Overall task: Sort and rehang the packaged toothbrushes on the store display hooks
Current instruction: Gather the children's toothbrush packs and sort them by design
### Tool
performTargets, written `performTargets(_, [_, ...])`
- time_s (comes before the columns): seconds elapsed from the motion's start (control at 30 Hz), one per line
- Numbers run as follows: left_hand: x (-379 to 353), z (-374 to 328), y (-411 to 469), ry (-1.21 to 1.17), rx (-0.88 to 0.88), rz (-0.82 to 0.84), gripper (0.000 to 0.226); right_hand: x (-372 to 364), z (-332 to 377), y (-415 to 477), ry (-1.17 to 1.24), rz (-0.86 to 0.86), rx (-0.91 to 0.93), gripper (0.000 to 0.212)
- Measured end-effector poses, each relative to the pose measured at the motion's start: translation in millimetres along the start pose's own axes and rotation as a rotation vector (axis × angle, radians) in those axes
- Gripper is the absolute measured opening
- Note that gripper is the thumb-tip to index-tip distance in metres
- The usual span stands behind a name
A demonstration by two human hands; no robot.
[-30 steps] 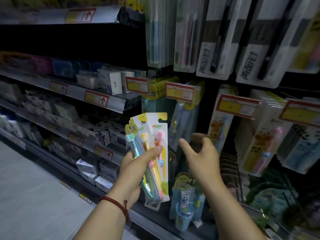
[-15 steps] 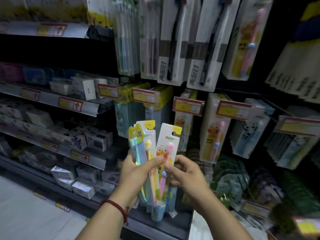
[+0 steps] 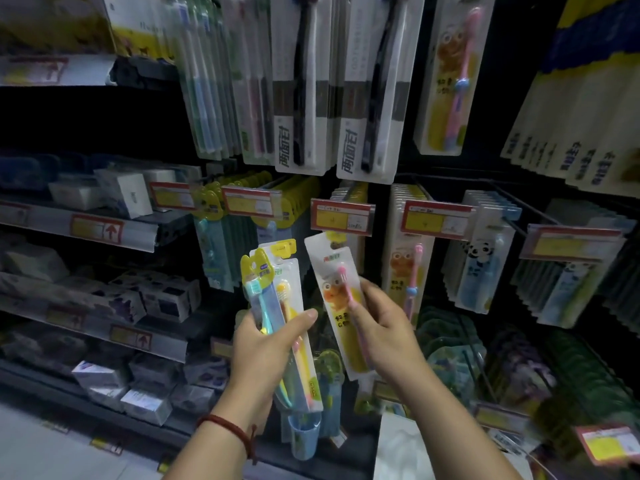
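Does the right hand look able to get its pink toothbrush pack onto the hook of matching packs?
Probably yes. The right hand holds the pink toothbrush pack just below and left of the matching packs, and nothing stands between them. The price tag at the hook's tip may need working around.

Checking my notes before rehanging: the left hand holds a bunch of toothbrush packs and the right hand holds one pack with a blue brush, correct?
Not quite. In the head view, the right hand holds a single pack with a pink brush, not blue. The left hand does hold the bunch of packs.
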State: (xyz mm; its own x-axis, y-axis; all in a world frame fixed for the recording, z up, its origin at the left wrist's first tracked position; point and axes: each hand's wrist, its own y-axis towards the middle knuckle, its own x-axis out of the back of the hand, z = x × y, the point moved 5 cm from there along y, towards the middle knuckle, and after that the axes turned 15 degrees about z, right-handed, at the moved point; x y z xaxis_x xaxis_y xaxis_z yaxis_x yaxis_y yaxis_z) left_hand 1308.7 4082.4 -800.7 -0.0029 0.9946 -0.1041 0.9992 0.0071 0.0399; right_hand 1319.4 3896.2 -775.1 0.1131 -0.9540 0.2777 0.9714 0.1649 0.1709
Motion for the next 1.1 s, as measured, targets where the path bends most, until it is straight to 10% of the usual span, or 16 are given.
performTargets(0.53, [20.5, 9.0, 12.1, 0.066, 0.016, -0.019, 0.036, -15.0, -6.7, 40.3, 0.104, -0.280, -0.012, 0.044])
performTargets(0.8, [-1.7, 7.5, 15.2, 0.007, 0.023, 0.029, 0.028, -8.7, -8.5, 19.0, -0.050, -0.198, -0.091, 0.055])
performTargets(1.1, [-38.4, 1.7, 6.9, -0.008, 0.032, 0.159, 0.049, -2.5, -6.8, -28.6, 0.216, 0.112, -0.045, 0.013])
